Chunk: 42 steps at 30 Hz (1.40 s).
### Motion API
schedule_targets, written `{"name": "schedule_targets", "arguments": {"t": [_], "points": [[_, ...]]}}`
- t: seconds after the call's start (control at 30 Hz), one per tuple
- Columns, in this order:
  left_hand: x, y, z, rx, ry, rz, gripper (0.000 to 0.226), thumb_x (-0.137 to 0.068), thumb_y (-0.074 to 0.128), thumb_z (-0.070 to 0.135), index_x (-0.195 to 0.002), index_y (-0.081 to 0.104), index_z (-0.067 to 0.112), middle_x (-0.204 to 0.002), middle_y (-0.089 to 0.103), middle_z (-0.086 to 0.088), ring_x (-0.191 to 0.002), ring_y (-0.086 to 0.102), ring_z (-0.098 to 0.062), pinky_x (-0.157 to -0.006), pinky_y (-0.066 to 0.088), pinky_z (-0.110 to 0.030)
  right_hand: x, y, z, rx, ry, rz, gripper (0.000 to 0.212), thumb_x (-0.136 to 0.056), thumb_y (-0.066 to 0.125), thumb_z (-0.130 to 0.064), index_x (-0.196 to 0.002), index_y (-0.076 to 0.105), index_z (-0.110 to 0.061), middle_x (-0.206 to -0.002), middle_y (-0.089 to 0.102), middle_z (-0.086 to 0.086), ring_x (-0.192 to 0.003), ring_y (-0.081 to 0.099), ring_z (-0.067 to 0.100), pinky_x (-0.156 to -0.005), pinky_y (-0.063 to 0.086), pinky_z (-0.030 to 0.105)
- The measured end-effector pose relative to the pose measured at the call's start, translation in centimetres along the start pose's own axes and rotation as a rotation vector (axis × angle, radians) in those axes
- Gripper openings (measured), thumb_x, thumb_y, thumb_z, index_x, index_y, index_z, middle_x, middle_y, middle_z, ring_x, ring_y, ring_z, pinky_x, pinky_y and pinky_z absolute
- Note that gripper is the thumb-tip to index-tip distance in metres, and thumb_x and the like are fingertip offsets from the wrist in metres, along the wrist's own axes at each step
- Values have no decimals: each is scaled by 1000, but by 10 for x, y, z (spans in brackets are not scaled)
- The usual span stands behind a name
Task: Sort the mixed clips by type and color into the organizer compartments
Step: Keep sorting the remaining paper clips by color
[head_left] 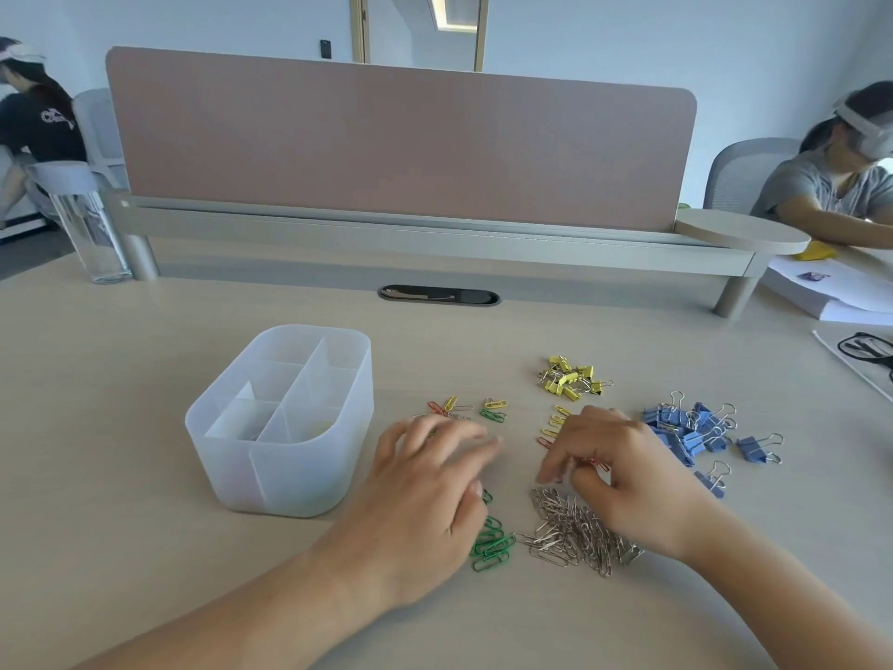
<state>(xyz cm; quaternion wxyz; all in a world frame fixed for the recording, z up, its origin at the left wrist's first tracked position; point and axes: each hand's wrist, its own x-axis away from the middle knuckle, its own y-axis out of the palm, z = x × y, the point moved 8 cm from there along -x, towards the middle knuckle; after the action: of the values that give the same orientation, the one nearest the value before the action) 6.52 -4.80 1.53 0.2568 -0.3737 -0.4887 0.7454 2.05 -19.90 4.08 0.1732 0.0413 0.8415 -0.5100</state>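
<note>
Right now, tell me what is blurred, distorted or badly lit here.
Head view: motion smears the fingertips of the left hand; the right hand, pinching a red paper clip, is soft; the silver paper clips look crisp. Wide-angle bend curves the pink divider. Light soft and even, shadows faint, no glare.

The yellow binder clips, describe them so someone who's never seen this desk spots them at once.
Start at the pink divider screen across the back of the desk, then look to the piles right of the translucent organizer. The yellow binder clips are the pile farthest back, smaller than the blue binder clips.
</note>
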Motion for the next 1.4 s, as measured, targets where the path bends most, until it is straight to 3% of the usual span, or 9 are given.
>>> {"name": "schedule_targets", "arguments": {"t": [0.13,0.3,0.43,0.63,0.77,0.9,1.03,1.2,1.4], "points": [[0,-4,-24,30,-197,33,75,-82,1,43,-152,20,24,-152,21,15,-137,13,-5,-115,12,-20,-6,10,-5,149,-58,39,43,-71,39,-13,-91,68,-38,-85,60,-28,-86,46,-4,-88,29,20],[-9,1,-34,133,-293,7,61,-100,26,23,-155,1,17,-162,2,7,-146,-4,-7,-118,-1,-20,-9,18,-1,207,-12,14,53,-73,29,-23,-110,62,-42,-106,53,-30,-104,43,-1,-97,19,21],[-15,15,-41,103,-342,-86,59,-101,23,24,-156,3,17,-163,-2,5,-148,-8,-7,-119,-6,-22,-10,21,4,229,26,-10,56,-73,25,-29,-116,59,-42,-111,50,-31,-111,40,-3,-99,13,18],[-16,18,-27,48,-189,-143,57,-100,23,24,-155,11,35,-160,7,24,-146,-4,1,-121,-6,-32,-10,27,5,267,64,-88,67,-74,17,-33,-133,46,-49,-134,40,-38,-128,27,-9,-98,11,22],[-15,9,-21,165,-153,-99,62,-99,24,19,-155,1,35,-160,6,21,-140,-10,13,-117,-13,-22,-9,33,6,257,113,-194,68,-80,22,-28,-142,30,-54,-145,23,-42,-138,10,-11,-104,3,23],[-9,-2,-27,246,-211,14,56,-99,29,18,-153,15,26,-156,18,14,-143,-2,4,-114,1,-13,-7,38,6,247,118,-272,68,-82,23,-28,-143,22,-59,-145,17,-46,-140,4,-11,-110,-2,30],[-2,-2,-23,190,-183,19,47,-96,21,28,-141,33,28,-143,31,16,-142,10,-6,-113,9,-14,-7,34,9,237,106,-267,65,-82,20,-29,-137,32,-63,-137,22,-52,-136,8,-16,-109,-5,28],[4,-3,-22,69,-167,-33,79,-73,-4,45,-143,34,44,-152,20,27,-143,3,-2,-117,3,-22,-4,13,16,158,127,-42,66,-74,17,-34,-126,54,-51,-132,43,-40,-131,26,-13,-110,6,34],[-1,8,-20,10,-163,-128,80,-73,-6,45,-144,32,49,-153,17,33,-144,2,-1,-119,4,-36,-3,28,13,211,137,-223,63,-83,21,-30,-135,37,-60,-143,29,-41,-138,12,-12,-113,-3,36]]}}
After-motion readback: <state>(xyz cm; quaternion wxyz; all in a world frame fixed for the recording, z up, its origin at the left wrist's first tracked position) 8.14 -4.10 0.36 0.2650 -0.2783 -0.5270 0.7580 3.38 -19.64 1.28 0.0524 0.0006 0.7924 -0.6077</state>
